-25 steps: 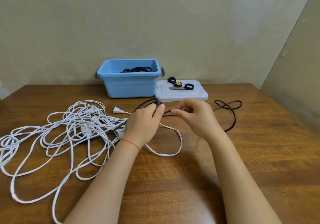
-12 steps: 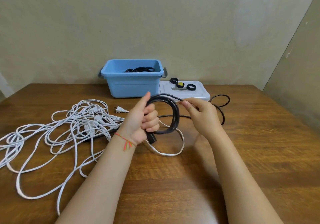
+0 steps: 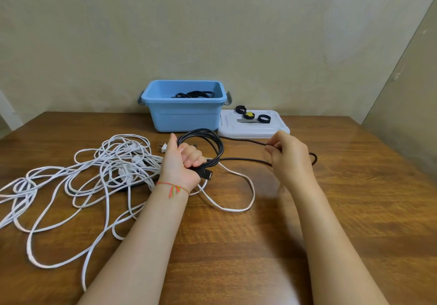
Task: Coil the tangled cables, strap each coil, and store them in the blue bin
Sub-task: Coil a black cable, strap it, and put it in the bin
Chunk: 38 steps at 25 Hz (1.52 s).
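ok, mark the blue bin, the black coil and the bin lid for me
blue bin [image 3: 186,118], head view, front wall.
black coil [image 3: 214,139], head view, top right arc of the loops.
bin lid [image 3: 274,129], head view, bare right part of its top.

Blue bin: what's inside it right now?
A black cable coil lies inside the blue bin. The front wall hides the floor and whether that coil is strapped.

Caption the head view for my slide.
Left hand holds black coil; right hand feeds its tail.

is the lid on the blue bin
No, the white lid lies flat on the table right of the open blue bin, with straps resting on it.
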Each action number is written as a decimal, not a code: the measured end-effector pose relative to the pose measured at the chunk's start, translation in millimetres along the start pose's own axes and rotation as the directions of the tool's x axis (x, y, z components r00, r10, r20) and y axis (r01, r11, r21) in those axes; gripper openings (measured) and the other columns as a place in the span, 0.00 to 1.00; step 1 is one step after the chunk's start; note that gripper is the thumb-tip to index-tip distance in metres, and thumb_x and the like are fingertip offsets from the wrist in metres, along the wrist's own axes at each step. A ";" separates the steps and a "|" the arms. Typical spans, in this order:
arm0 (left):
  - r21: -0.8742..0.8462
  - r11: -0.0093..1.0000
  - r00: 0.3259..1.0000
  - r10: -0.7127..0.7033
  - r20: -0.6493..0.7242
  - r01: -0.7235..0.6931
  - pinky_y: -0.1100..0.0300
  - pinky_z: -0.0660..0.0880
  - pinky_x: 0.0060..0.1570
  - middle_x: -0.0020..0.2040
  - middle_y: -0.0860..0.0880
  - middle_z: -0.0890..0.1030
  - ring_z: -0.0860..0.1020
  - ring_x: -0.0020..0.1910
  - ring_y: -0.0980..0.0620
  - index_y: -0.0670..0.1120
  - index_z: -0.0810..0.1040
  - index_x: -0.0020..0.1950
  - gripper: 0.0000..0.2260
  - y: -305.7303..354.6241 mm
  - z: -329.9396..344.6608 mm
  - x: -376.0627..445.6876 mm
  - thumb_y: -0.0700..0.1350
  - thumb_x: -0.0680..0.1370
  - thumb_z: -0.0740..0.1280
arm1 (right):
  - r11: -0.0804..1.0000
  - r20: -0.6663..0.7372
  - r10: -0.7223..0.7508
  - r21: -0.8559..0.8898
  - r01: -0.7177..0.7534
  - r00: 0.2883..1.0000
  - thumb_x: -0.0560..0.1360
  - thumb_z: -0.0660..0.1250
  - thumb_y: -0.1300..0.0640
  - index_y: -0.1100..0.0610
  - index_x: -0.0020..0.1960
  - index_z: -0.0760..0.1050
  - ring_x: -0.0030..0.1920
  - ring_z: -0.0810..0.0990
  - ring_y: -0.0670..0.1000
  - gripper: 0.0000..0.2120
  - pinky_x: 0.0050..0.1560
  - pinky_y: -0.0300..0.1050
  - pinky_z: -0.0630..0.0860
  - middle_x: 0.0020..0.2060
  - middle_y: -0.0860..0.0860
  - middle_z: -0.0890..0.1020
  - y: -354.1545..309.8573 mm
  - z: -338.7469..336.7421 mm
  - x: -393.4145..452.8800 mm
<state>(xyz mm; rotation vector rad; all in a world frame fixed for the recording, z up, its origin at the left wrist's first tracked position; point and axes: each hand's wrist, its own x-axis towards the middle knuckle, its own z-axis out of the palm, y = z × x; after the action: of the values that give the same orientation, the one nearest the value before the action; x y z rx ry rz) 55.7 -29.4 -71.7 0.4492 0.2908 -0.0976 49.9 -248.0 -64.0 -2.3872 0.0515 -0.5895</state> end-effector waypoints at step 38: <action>0.272 0.950 0.898 -0.249 0.364 0.154 0.65 0.56 0.18 0.21 0.55 0.59 0.58 0.16 0.59 0.50 0.61 0.30 0.21 13.3 9.8 -17.0 0.58 0.77 0.64 | 0.853 0.081 0.129 0.500 -0.153 0.988 0.75 0.73 0.58 0.56 0.43 0.83 0.26 0.70 0.45 0.03 0.31 0.40 0.68 0.25 0.47 0.75 12.5 -17.7 9.3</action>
<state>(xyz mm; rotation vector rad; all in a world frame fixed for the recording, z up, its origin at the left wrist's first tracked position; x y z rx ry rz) 44.0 -21.4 -52.7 0.6236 -0.0763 -0.4273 52.1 -270.1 -56.1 -1.8629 0.0453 -0.4152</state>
